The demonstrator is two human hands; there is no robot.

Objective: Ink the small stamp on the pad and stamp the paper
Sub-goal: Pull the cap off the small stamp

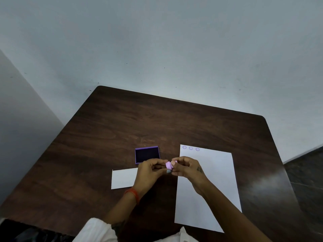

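A small lilac stamp [169, 165] is held between the fingertips of both hands, a little above the table. My left hand [150, 170] pinches it from the left and my right hand [187, 169] from the right. Just behind my left hand lies the open purple ink pad [147, 154] with its dark pad showing. To the right lies a large white paper [209, 187] with three purple stamp marks [190, 148] in a row along its far left corner. My right forearm crosses over the sheet.
A smaller white card [123, 179] lies on the dark wooden table [122, 123] under my left wrist. The table stands in a corner against pale walls. An orange thread band circles my left wrist [134, 193].
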